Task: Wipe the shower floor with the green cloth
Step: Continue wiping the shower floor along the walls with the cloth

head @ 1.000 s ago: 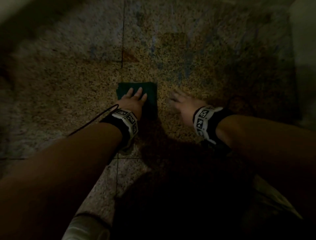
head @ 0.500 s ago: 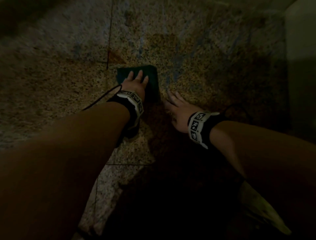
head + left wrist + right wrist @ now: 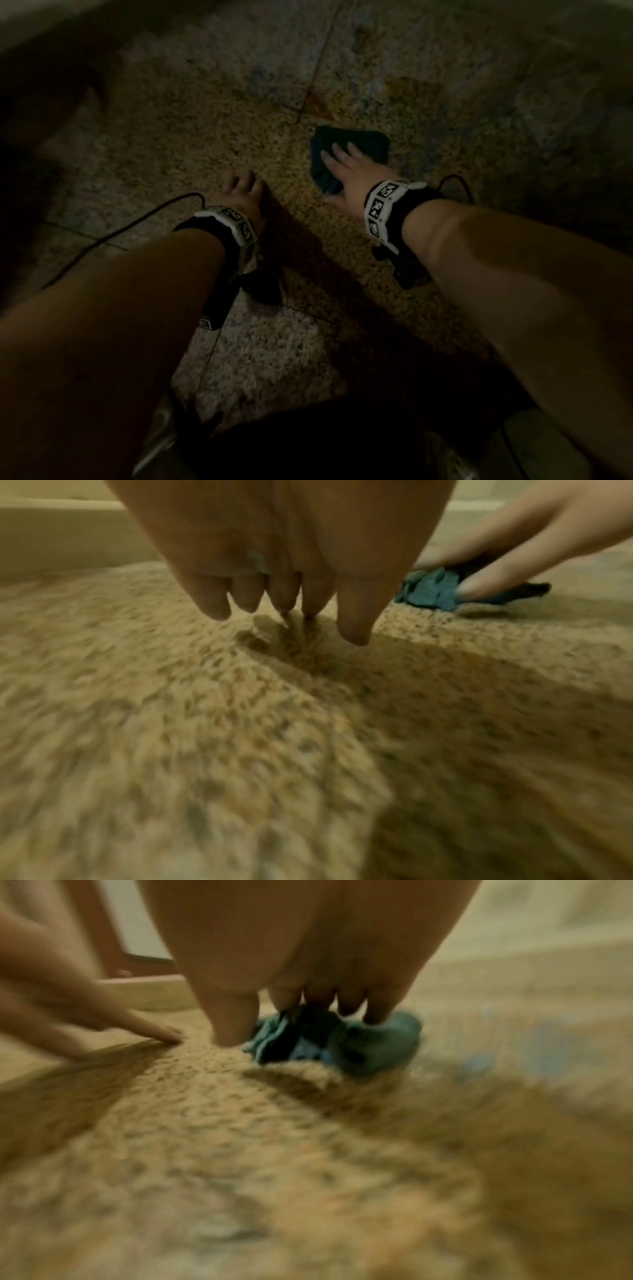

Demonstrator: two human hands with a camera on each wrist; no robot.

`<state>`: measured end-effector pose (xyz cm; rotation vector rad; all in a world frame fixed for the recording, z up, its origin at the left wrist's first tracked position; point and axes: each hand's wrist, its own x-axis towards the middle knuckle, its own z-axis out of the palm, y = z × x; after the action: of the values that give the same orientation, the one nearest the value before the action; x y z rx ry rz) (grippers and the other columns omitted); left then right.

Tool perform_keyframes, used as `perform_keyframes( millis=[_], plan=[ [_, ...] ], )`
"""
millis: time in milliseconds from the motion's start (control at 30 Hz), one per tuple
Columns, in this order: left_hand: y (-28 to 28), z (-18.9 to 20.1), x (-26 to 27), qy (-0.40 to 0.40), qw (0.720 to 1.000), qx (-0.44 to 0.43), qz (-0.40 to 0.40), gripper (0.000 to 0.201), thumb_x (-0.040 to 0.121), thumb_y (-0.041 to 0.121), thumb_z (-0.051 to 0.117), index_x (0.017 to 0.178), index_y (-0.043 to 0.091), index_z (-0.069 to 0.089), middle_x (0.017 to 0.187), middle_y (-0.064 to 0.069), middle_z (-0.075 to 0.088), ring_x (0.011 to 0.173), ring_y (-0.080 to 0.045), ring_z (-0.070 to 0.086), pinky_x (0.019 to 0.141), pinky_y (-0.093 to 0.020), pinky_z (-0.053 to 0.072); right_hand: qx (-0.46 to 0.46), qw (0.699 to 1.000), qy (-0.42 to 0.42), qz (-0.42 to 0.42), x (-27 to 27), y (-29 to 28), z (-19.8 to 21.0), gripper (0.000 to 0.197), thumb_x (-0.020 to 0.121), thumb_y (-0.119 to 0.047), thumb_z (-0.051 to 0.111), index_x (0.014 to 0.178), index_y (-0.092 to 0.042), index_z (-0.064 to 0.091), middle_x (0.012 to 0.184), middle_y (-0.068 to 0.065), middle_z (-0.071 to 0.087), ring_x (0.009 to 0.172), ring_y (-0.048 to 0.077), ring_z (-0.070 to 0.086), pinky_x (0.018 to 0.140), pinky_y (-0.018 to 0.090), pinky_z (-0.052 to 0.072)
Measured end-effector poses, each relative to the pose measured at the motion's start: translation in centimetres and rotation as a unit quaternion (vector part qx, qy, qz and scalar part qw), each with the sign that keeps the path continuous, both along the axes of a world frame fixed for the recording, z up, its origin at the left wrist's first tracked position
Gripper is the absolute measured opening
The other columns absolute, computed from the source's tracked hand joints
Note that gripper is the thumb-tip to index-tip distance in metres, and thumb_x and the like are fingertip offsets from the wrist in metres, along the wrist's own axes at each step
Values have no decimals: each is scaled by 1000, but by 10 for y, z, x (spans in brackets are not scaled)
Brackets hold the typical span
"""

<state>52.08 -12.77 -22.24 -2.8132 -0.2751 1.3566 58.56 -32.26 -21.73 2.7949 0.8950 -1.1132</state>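
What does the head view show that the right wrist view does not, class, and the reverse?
Only the head view shows both forearms, the marked wristbands and the tile joints in the shower floor. Only the right wrist view shows the green cloth bunched under the right hand's fingers and a reddish frame behind. Both show the right hand on the cloth and the left hand on bare floor.

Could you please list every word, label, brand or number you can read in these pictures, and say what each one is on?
No readable text anywhere.
Left wristband: black-and-white square marker patterns only, no letters or digits.
Right wristband: the same kind of marker patterns, no words.
Small tag on the left wrist strap: too small and dark to read.
Green cloth and shower floor: no markings.
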Motion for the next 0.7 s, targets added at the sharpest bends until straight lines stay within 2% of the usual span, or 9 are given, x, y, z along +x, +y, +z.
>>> perform_keyframes(
  millis=[100, 200, 233, 333, 500, 567, 700],
  plan=[
    [-10, 2, -5, 7, 1000, -4, 29, 68, 100, 38, 38, 152, 21, -3, 157, -1, -16, 145, -28, -12, 117, -47, 10, 4, 999, 29, -31, 4, 4, -3, 61, 104, -24, 34, 152, -21, -3, 159, 1, -11, 147, 22, -6, 117, 38, 14],
    [-23, 7, -4, 5, 999, -5, 36, 67, 100, 34, 40, 152, 23, -3, 158, 2, -14, 145, -27, -11, 118, -47, 9, -21, 998, 51, -22, 1, -11, 1, 65, 101, 0, 32, 152, -21, -4, 159, 1, -12, 147, 23, -4, 117, 42, 18],
    [-29, 10, -3, 0, 1000, -3, 29, 68, 100, 33, 40, 152, 24, -3, 158, 2, -13, 145, -27, -11, 117, -47, 9, -37, 997, 70, -20, -2, -20, 4, 66, 101, 1, 32, 152, -21, -5, 159, 1, -13, 146, 24, -5, 117, 43, 18],
    [-47, 16, 6, -6, 1000, 2, 13, 70, 100, 31, 42, 151, 25, -5, 158, 2, -13, 145, -27, -9, 117, -47, 9, -67, 991, 112, -1, -12, -46, 10, 61, 104, -12, 30, 152, -21, -6, 159, 2, -13, 146, 24, -5, 118, 40, 14],
    [-75, 20, 23, 20, 999, -4, 34, 73, 100, 35, 41, 151, 21, -9, 157, -2, -17, 145, -31, -11, 116, -47, 6, -61, 994, 61, 64, -11, -66, 0, 56, 105, -27, 27, 152, -27, -4, 159, -3, -13, 146, 20, -5, 117, 38, 6],
    [-79, 14, 29, 10, 999, -10, 44, 77, 98, 36, 45, 151, 21, -10, 157, -1, -19, 144, -32, -12, 116, -45, 4, -36, 997, 37, 57, 1, -64, -7, 55, 105, -27, 25, 152, -29, -3, 159, -4, -12, 146, 19, -5, 117, 37, 6],
    [-86, 9, 29, 1, 997, -16, 72, 79, 98, 28, 47, 150, 28, -12, 156, 4, -23, 145, -28, -13, 115, -47, 12, -10, 999, 38, -4, 24, -51, -10, 55, 105, -26, 27, 152, -26, -2, 159, -1, -11, 147, 23, -5, 117, 40, 7]
  ],
)
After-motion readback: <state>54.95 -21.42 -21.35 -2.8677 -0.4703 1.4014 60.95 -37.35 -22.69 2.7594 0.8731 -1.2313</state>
